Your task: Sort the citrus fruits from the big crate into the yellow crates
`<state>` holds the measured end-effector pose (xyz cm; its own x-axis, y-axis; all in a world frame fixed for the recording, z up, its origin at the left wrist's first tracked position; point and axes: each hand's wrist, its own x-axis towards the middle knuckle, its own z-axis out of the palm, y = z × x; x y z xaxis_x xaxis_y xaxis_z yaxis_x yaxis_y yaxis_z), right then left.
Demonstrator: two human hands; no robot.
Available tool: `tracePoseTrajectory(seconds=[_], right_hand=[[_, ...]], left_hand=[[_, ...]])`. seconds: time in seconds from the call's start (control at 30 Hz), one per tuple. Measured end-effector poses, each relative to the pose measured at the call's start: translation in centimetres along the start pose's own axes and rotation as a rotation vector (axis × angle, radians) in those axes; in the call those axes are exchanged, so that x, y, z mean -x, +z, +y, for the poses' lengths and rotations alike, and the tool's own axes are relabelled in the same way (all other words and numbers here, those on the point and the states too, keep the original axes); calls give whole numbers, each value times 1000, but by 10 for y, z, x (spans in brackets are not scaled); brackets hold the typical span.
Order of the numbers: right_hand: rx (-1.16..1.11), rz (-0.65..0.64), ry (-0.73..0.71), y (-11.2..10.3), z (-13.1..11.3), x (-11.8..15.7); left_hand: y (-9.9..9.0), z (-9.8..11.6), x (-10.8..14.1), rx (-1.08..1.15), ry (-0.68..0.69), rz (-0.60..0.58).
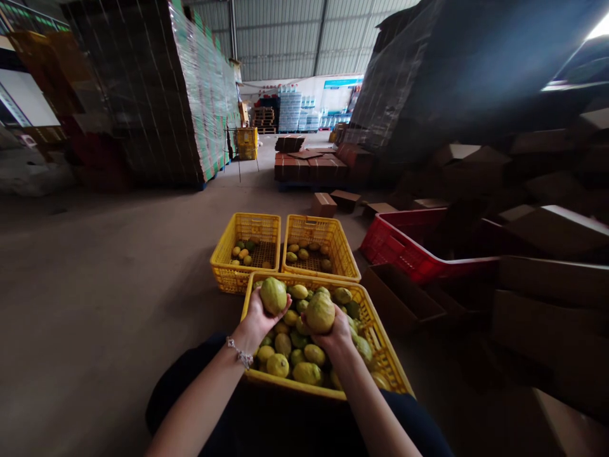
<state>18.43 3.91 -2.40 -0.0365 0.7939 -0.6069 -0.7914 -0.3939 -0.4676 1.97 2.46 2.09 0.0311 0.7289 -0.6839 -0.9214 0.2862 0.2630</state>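
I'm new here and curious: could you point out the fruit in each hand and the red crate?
Left fruit (273, 296), in the left hand (259, 320): head view, middle of its skin.
Right fruit (320, 313), in the right hand (337, 333): head view, middle of its skin.
Red crate (396, 245): head view, its left outer wall.

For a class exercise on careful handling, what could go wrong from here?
The left hand cradles one fruit from below, so it might roll off. The right hand holds another fruit above the crowded nearest yellow crate; a slip could bruise the fruit beneath.
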Motion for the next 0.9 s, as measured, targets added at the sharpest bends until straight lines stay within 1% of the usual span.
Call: tracePoseTrajectory(seconds=[0.07, 0.1, 0.27, 0.37, 0.53, 0.63, 0.77, 0.9], right_hand=[[-8, 98, 48, 5, 1, 5], [-9, 122, 67, 8, 2, 8], [-10, 143, 107, 11, 3, 11], [-15, 154, 99, 9, 4, 8], [-10, 140, 97, 10, 4, 10], [-5, 102, 96, 12, 3, 15], [16, 50, 99, 16, 0, 22], [32, 53, 81, 21, 0, 25]], left_hand=[[-1, 0, -1, -20, -30, -5], [-2, 0, -1, -21, -37, -16], [-6, 1, -4, -5, -32, -69], [-6, 1, -5, -43, -6, -68], [-3, 1, -4, -115, 68, -17], [0, 0, -2, -122, 100, -20], [3, 1, 1, -96, 70, -17], [5, 1, 3, -68, 61, -19]])
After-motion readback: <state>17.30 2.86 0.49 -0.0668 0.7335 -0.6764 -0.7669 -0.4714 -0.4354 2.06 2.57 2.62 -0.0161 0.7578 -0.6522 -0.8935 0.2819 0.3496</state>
